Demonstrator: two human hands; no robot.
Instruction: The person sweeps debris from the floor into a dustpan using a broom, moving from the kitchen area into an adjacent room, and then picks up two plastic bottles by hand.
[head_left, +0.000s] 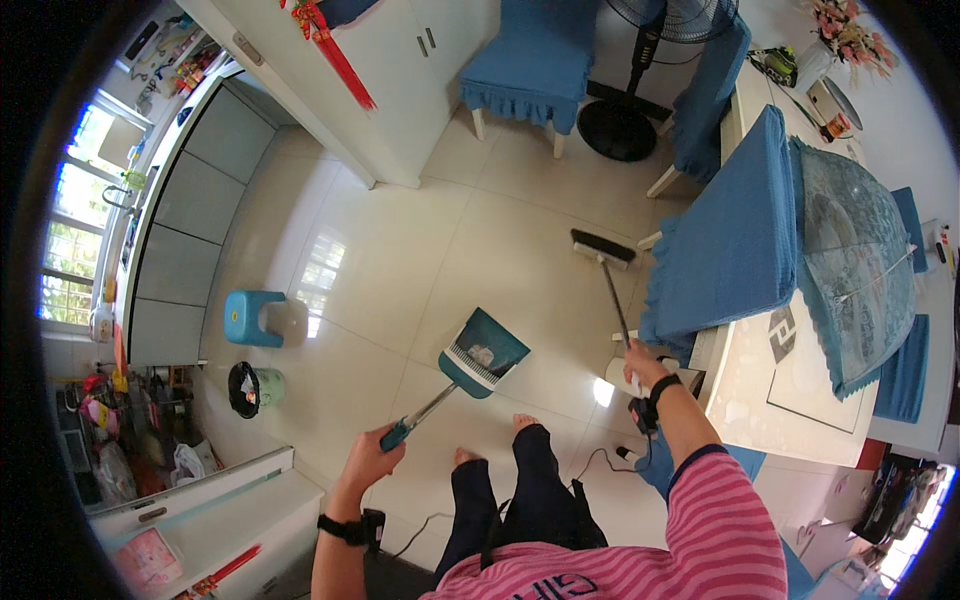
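Note:
My left hand (370, 463) grips the green handle end of a long-handled dustpan (474, 380). The pan is dark green with a row of pale comb teeth, and a clump of greyish debris (481, 355) lies inside it. My right hand (643, 366) is closed around the handle of a broom (602, 249), out to the right. Its dark-bristled head is on the tiled floor near the chairs, well apart from the dustpan. Both wrists wear black straps with small devices. My bare feet (525, 422) stand just behind the dustpan.
A blue stool (253, 318) and a lined waste bin (256, 389) stand at left by the kitchen doorway. Blue-covered chairs (525, 64) and a black pedestal fan (619, 129) are at the back. On the right, a table (806, 409) carries a mesh food cover (851, 262). Cables trail near my legs.

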